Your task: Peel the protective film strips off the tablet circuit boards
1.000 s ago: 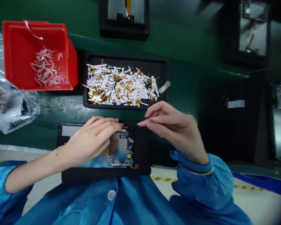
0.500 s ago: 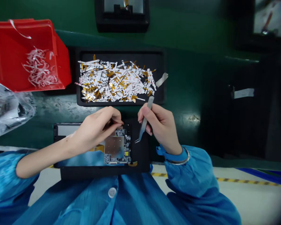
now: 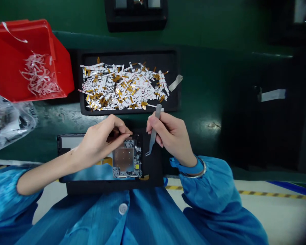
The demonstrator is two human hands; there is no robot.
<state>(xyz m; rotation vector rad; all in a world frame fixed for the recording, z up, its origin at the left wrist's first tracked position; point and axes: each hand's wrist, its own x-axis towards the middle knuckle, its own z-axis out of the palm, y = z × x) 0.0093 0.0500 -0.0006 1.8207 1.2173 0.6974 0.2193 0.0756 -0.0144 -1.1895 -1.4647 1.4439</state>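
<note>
Green workbench (image 3: pixel 201 85) holds a tablet (image 3: pixel 86 172), its circuit board (image 3: pixel 127 160) apparently bare.

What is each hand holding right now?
Left hand: curled at the circuit board, holding what cannot be told.
Right hand: closed, holding steel tweezers.

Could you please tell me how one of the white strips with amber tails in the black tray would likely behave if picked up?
The white strips look thin, so one would probably flex rather than stay stiff. The narrow amber tails may crease easily. Lying tangled in the black tray, one may well drag neighbours along.
</note>
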